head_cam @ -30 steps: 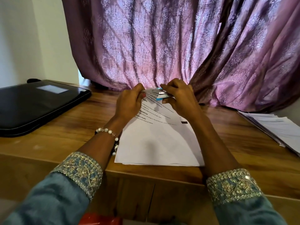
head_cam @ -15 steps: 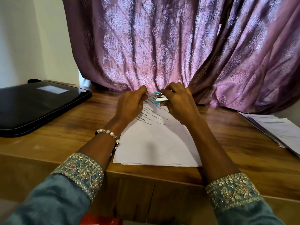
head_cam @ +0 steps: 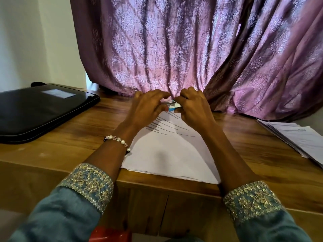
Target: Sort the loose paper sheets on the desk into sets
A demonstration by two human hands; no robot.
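Behind the wooden desk (head_cam: pixel 73 137) hangs a purple curtain (head_cam: pixel 174 49). At the far edge of the paper sheets (head_cam: pixel 167 152), a small blue stapler (head_cam: pixel 173 107) is now gripped by the right hand (head_cam: pixel 192 109), while the left hand (head_cam: pixel 146 109), which pinched the corner earlier, is loosened with curved fingers; one set is probably being fastened.

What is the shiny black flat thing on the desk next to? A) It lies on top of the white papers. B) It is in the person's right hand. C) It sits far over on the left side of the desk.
C: the black folder lies at the left end of the desk, apart from the white papers in the middle and from both hands.
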